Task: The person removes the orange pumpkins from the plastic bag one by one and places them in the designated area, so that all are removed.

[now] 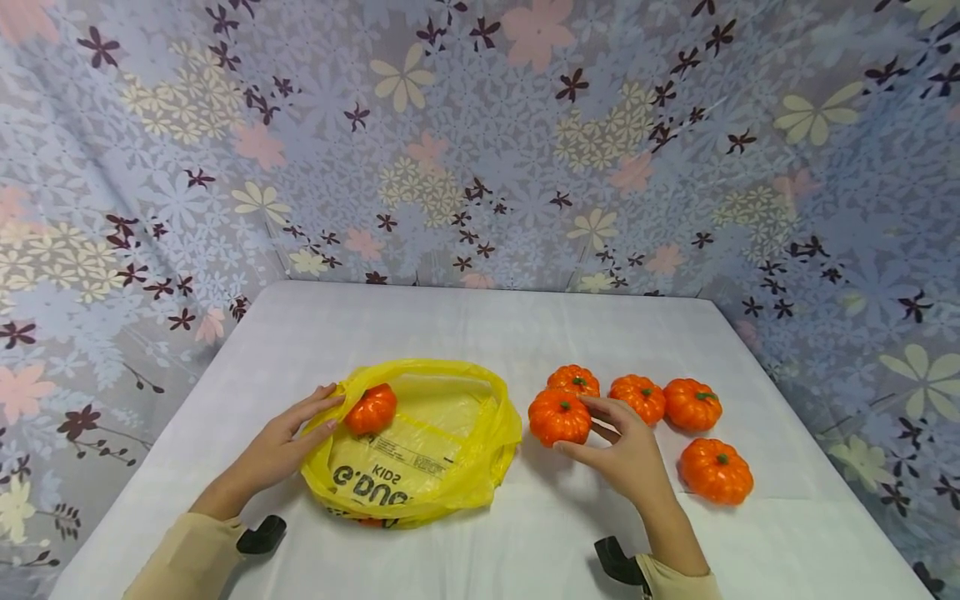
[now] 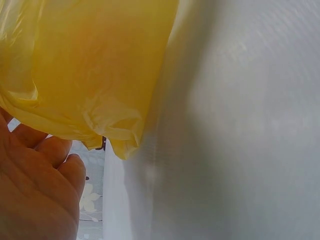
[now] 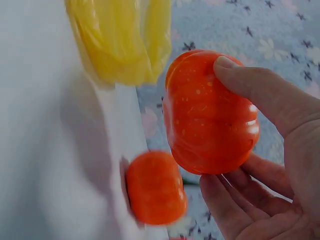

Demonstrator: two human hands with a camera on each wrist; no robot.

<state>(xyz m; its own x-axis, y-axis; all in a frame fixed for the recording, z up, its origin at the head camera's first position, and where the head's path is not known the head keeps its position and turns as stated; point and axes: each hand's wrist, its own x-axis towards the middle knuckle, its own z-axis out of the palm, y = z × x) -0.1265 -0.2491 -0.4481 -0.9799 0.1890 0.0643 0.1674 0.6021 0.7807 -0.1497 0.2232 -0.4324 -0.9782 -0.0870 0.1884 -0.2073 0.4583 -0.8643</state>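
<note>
A small orange pumpkin is gripped between the thumb and fingers of my right hand. The right wrist view shows this pumpkin raised off the table, thumb on one side and fingertips on the other. To its left stands a yellow plastic bag, its mouth spread wide and printed with black letters. My left hand holds the bag's left rim. Just inside that rim lies another pumpkin. In the left wrist view the bag hides part of the left fingers.
Behind the held pumpkin sits one pumpkin, partly covered by it. Further right are a pumpkin, another pumpkin and a nearer pumpkin. All rest on a white-covered table, backed by a floral curtain.
</note>
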